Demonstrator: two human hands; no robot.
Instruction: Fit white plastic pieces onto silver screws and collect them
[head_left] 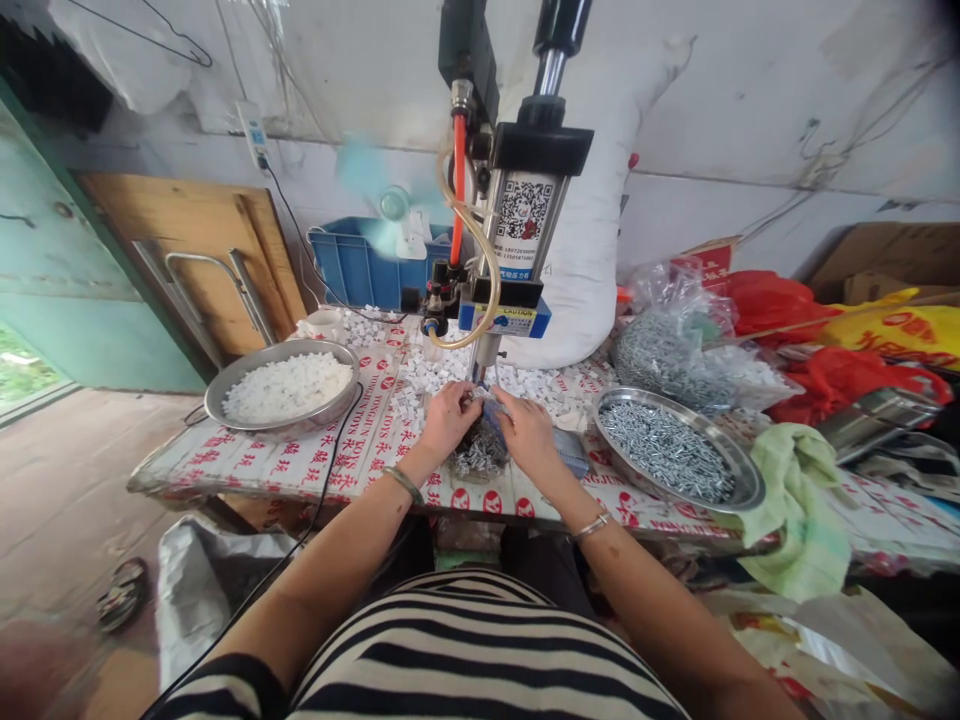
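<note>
A pneumatic press (521,215) stands upright at the middle of the table, its tip low between my hands. My left hand (448,415) is at the left of the tip, fingers pinched together on something too small to make out. On the other side my right hand (525,430) has its fingers bent close to the tip; what they hold, if anything, is hidden. Below and between both hands lies a pile of small metal pins (478,455). Small white plastic pieces (427,365) are spread behind my hands.
A metal bowl of white pieces (281,420) stands left, a metal tray of pins (750,490) right. Behind are a blue crate (352,270), a white sack (592,250) and a plastic bag of pins (667,350). A green cloth (799,510) hangs over the front edge.
</note>
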